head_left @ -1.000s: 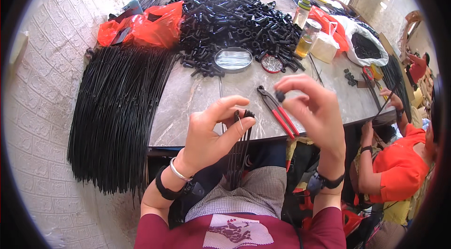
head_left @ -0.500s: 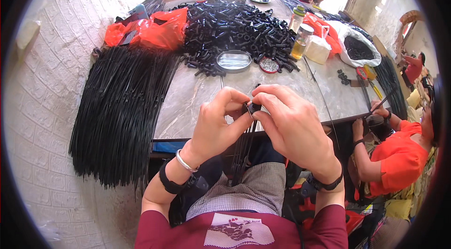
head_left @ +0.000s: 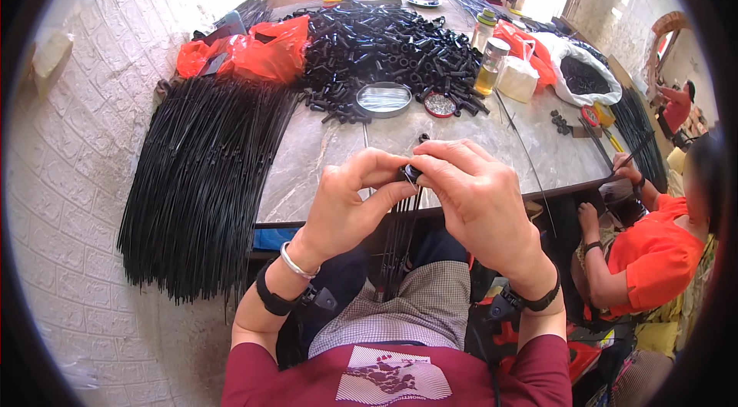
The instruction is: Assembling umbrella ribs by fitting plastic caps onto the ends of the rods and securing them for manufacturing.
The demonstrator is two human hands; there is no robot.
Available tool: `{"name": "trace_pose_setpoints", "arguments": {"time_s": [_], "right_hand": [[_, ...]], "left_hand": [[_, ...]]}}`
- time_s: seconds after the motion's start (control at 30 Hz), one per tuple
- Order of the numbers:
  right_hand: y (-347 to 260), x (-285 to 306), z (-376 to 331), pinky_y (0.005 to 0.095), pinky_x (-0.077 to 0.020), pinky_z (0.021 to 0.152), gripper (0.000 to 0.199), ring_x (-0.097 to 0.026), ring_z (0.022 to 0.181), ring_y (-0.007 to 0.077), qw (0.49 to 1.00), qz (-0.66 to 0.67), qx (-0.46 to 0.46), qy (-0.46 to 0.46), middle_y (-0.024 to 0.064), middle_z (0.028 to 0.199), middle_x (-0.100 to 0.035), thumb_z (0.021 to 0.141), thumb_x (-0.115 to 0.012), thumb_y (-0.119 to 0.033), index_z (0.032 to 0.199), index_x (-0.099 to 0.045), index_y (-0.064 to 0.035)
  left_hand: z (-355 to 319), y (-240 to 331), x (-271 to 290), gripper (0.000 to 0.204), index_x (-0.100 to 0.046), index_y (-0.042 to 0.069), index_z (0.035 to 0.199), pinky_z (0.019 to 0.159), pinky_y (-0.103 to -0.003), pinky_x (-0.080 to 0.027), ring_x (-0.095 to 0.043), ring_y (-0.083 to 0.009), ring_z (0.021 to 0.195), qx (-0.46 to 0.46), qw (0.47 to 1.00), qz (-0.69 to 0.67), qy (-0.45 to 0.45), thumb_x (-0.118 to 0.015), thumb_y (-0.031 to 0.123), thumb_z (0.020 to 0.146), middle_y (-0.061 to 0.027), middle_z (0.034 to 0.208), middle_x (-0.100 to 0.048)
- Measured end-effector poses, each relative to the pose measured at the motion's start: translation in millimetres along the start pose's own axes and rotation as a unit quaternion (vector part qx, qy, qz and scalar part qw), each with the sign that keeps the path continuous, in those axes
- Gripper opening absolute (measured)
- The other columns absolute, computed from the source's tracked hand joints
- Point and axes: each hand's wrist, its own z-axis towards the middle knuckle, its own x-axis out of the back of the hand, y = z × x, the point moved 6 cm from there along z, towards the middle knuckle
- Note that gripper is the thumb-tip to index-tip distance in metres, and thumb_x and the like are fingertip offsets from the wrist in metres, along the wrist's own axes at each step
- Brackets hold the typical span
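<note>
I am pinching a small black cap (head_left: 410, 172) between the fingertips of both hands, my left hand (head_left: 350, 203) and right hand (head_left: 477, 199) now pressed together above the near edge of the tabletop (head_left: 323, 153), where a second ago they were apart. A bundle of thin black rods (head_left: 400, 242) is hanging from the cap down toward my lap. The red-handled pliers I was seeing earlier are now hiding behind my right hand.
</note>
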Motion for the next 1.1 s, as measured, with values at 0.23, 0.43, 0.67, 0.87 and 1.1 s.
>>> {"name": "trace_pose_setpoints", "arguments": {"time_s": [0.23, 0.43, 0.67, 0.87, 1.1], "right_hand": [[4.1, -13.1, 2.9, 0.0404, -0.0546, 0.075, 0.033, -0.064, 0.097, 0.0299, 1.000, 0.021, 0.004, 0.010, 0.0095, 0.109, -0.064, 0.074, -0.062, 0.002, 0.106, -0.064, -0.0034], [10.4, -19.9, 3.1, 0.0405, -0.0546, 0.079, 0.029, -0.064, 0.099, 0.0328, 0.990, 0.140, -0.031, 0.001, 0.0125, 0.112, -0.064, 0.082, -0.064, -0.001, 0.110, -0.064, -0.0009], [11.6, -23.5, 4.3, 0.0387, -0.0555, 0.075, 0.026, -0.066, 0.095, 0.0307, 0.994, 0.099, -0.001, 0.046, 0.0115, 0.108, -0.066, 0.080, -0.066, -0.002, 0.106, -0.067, -0.0014], [7.9, -24.2, 3.1, 0.0369, -0.0562, 0.072, 0.030, -0.066, 0.095, 0.0274, 0.997, 0.028, 0.029, 0.063, 0.0097, 0.108, -0.066, 0.075, -0.066, -0.002, 0.104, -0.068, -0.0037], [7.7, -21.2, 5.0, 0.0356, -0.0563, 0.074, 0.025, -0.067, 0.090, 0.0281, 0.998, 0.031, 0.017, 0.050, 0.0119, 0.104, -0.066, 0.080, -0.070, 0.001, 0.105, -0.067, -0.0019]], "left_hand": [[-3.8, -20.4, 2.0, 0.026, -0.063, -0.003, 0.111, 0.079, -0.026, -0.054, -0.070, -0.0148, 0.094, 0.035, 0.995, -0.081, 0.037, -0.070, 0.002, 0.086, -0.0137, 0.097, -0.074], [-7.5, -28.6, 5.6, 0.026, -0.063, -0.002, 0.113, 0.078, -0.024, -0.054, -0.069, -0.0116, 0.090, 0.037, 0.991, -0.109, 0.062, -0.068, 0.002, 0.088, -0.0114, 0.097, -0.073], [-11.1, -32.5, 3.3, 0.026, -0.061, -0.004, 0.115, 0.078, -0.024, -0.055, -0.068, -0.0114, 0.090, 0.039, 0.988, -0.131, 0.079, -0.067, 0.001, 0.090, -0.0109, 0.098, -0.072], [-12.9, -29.9, 2.8, 0.027, -0.060, -0.006, 0.115, 0.079, -0.024, -0.056, -0.068, -0.0127, 0.090, 0.035, 0.988, -0.126, 0.080, -0.067, -0.001, 0.089, -0.0118, 0.099, -0.072], [-14.5, -29.8, 2.9, 0.028, -0.061, -0.003, 0.115, 0.083, -0.026, -0.054, -0.069, -0.0138, 0.095, 0.041, 0.987, -0.129, 0.084, -0.069, 0.002, 0.088, -0.0121, 0.101, -0.073]]}}
